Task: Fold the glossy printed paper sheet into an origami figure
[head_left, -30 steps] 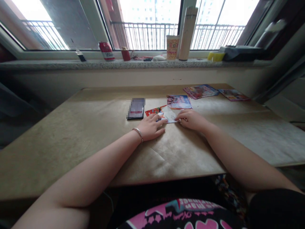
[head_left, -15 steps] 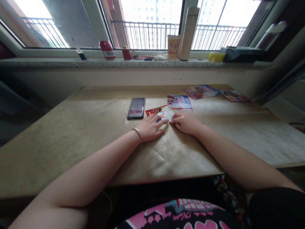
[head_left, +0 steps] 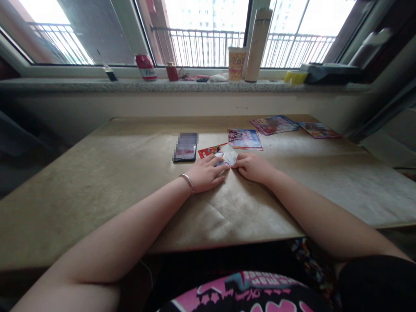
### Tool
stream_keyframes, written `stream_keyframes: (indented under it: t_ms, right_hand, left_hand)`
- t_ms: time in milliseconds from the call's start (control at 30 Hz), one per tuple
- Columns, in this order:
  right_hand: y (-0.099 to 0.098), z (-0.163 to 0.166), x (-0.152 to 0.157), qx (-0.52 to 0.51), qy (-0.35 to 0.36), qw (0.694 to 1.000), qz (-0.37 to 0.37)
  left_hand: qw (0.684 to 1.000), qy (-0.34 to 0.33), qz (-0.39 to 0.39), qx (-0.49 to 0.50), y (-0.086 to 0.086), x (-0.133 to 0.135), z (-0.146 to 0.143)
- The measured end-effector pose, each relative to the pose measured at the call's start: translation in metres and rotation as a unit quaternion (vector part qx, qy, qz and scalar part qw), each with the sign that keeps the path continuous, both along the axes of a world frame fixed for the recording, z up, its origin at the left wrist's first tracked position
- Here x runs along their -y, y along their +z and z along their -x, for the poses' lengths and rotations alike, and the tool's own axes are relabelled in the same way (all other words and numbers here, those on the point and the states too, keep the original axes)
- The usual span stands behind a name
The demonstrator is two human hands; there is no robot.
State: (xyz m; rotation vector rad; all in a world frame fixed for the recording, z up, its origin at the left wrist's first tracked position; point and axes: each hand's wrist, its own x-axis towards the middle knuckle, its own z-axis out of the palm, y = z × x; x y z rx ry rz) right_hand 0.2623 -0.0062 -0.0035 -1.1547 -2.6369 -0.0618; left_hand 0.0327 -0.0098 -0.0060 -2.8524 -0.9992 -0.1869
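A sheet of printed paper [head_left: 231,157], red and colourful on its left part and whitish on its right, lies on the table between my hands. It looks partly folded over. My left hand [head_left: 208,173], with a silver bracelet at the wrist, rests on its lower left part, fingers spread and lying flat. The fingers of my right hand [head_left: 248,166] are bent and pinched at the sheet's lower right edge. Just beyond the sheet lies a blue and pink printed sheet [head_left: 245,139]. A phone [head_left: 186,147] lies flat to the left, its screen blurred.
More printed sheets [head_left: 274,125] lie at the back right, with another printed stack [head_left: 319,130] beside them. On the stone windowsill [head_left: 182,86] stand a red can [head_left: 146,67], a patterned cup [head_left: 237,64], a tall tube [head_left: 258,45] and a yellow item [head_left: 295,78].
My left fingers have shifted very slightly over the sheet. The right hand stays pinched at nearly the same spot; the other things have not moved.
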Motion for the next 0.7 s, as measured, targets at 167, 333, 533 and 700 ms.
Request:
stream_keyframes:
  t_ms: [167,333,533,700]
  right_hand:
    - [-0.002,-0.002,-0.002,-0.005,0.003,1.000,-0.004]
    - [-0.005,-0.004,-0.004,-0.014,0.010,1.000,-0.004]
    - [-0.004,-0.003,-0.003,-0.016,0.019,1.000,-0.006]
    - [-0.004,-0.003,-0.003,-0.018,0.018,1.000,-0.006]
  left_hand:
    - [1.000,0.003,0.026,0.004,0.007,-0.002,0.005]
    - [0.999,0.027,0.037,-0.007,0.014,-0.003,0.013]
    - [0.999,0.036,0.040,-0.004,0.016,-0.004,0.016]
    - [0.999,0.023,0.044,-0.003,0.018,-0.005,0.019]
